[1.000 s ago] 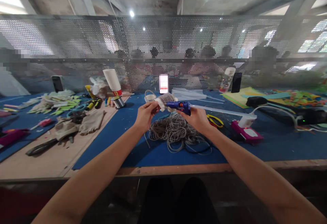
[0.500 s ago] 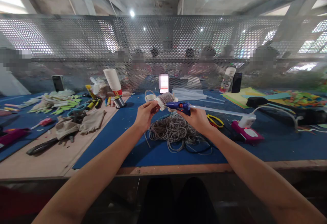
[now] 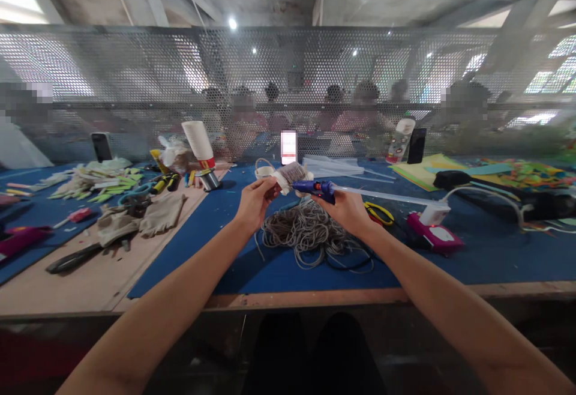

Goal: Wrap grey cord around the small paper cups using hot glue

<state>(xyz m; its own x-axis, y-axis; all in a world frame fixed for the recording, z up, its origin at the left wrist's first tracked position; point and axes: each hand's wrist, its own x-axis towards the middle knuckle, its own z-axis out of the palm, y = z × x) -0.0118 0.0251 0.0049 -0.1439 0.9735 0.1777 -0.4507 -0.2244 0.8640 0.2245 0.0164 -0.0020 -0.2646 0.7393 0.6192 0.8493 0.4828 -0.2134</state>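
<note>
My left hand (image 3: 255, 202) pinches a small white object partly wrapped in grey cord (image 3: 291, 176), held up over the blue mat. In my right hand (image 3: 347, 209) is a blue glue gun (image 3: 315, 188) with a clear glue stick (image 3: 382, 195) sticking out of its back. The gun's nozzle touches the wrapped object. Below both hands lies a loose heap of grey cord (image 3: 306, 233) on the mat.
A pink and white device (image 3: 434, 231) and yellow-handled scissors (image 3: 379, 212) lie to the right. Gloves (image 3: 139, 218), black pliers (image 3: 72, 258), a cup stack (image 3: 198, 143) and paper scraps (image 3: 99, 179) are on the left. A perforated metal screen (image 3: 288, 83) stands behind the table; people sit beyond it.
</note>
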